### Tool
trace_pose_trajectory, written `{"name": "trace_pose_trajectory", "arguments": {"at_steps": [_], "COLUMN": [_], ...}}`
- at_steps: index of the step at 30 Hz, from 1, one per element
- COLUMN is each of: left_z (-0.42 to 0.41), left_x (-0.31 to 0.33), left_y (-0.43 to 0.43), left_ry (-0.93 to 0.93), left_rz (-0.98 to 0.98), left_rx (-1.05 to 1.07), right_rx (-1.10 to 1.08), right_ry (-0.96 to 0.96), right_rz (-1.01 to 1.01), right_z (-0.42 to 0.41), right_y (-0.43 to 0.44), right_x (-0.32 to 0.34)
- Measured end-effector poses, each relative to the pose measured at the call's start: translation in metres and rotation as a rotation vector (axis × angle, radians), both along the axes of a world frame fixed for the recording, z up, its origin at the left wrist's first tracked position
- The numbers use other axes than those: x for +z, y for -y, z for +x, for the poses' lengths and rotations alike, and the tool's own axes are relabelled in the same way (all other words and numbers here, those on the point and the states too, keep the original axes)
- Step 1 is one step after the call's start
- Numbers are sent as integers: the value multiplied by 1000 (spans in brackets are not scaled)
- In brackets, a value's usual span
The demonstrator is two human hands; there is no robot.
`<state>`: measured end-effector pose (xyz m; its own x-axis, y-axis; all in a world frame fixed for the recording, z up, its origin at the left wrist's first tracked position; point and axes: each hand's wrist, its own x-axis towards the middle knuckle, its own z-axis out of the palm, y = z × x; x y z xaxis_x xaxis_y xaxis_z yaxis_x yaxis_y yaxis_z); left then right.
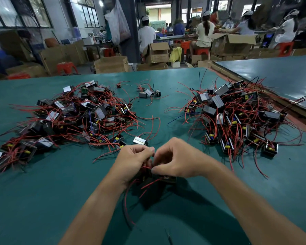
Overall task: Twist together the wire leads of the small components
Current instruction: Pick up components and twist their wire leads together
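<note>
**Two hands pinching red leads over the bench**

The left hand and the right hand are meeting fingertip to fingertip, low in the middle of the view. Both are curling their fingers and pinching the red leads between them. The component, a small dark block, is sitting just under the right hand at six o'clock from the pinch. More red wire is trailing down towards the person. It appears lifted off the green bench, with its shadow falling below it, though contact cannot be ruled out.

Holding the block low and the wire ends high is probably giving the fingers a short stretch of lead to roll against each other. Working close to the body is likely giving the person a near view of the fine ends.

A left pile is lying at ten o'clock from the hands and a right pile at two o'clock, well apart. A small group of the same parts is lying between them at twelve o'clock. The split probably separates finished parts from waiting ones, but which pile is which cannot be told.

No brand, label or writing is readable on the parts. Any print on the cardboard boxes beyond the bench is too blurred to read.
</note>
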<state>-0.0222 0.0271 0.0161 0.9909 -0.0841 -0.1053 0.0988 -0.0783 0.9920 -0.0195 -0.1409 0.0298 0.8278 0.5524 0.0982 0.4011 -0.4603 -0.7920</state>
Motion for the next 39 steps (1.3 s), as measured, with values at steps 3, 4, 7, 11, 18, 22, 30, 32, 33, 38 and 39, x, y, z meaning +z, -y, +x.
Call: {"name": "trace_pose_trajectory", "arguments": {"at_steps": [3,4,7,11,18,22,30,32,33,38,39], "left_z": [2,3,4,2,-2,-3,-1,-1,0,1,1], "left_x": [-1,0,3,4,3,-4,-5,-4,-4,-2,-2], "left_y": [0,-1,-2,-2,-9,-7,-6,-7,-7,-5,-5], "left_ry": [-39,-56,-83,137,385,372,326,324,320,203,186], "left_rz": [-17,-23,-52,107,425,610,664,635,608,384,355], "left_rx": [48,62,54,142,27,40,83,90,87,45,43], "right_rx": [1,0,-47,-124,-154,-144,-198,-209,-211,-192,-192], "right_ry": [24,21,-1,33,89,72,79,87,92,107,109], "right_rz": [-63,-67,-33,-44,-9,-4,28,19,10,-10,-10], "right_z": [1,2,7,15,18,18,21,22,22,19,19], "right_y": [-3,-3,2,9,12,11,10,11,10,9,9], "right_x": [-5,-5,-5,-5,-6,-8,-12,-12,-12,-10,-9]}}
